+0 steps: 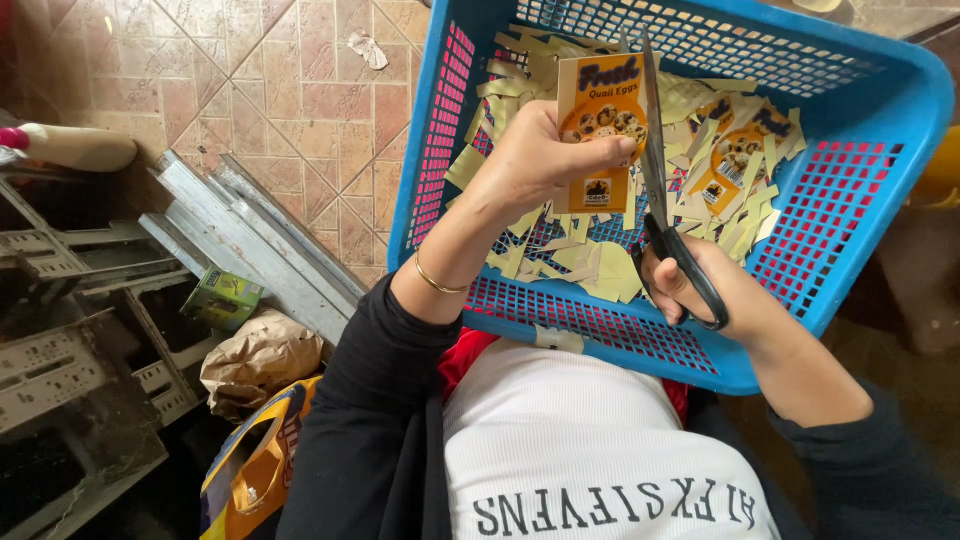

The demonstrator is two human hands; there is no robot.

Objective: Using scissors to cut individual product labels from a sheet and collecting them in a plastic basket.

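Hands (540, 160): label (600, 130) left, scissors (665, 190) right

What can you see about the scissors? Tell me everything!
The scissors have long, shiny grey metal blades and black loop handles. The right hand holds them with fingers through the loops. The blades point away from the person, over the blue plastic basket of yellow paper scraps, and run along the right edge of the orange label that the left hand holds up.

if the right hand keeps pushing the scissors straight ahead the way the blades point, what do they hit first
Most likely the orange label held by the left hand: the blades of the scissors in the right hand run along its right edge. Beyond lies the blue basket; depth is unclear.
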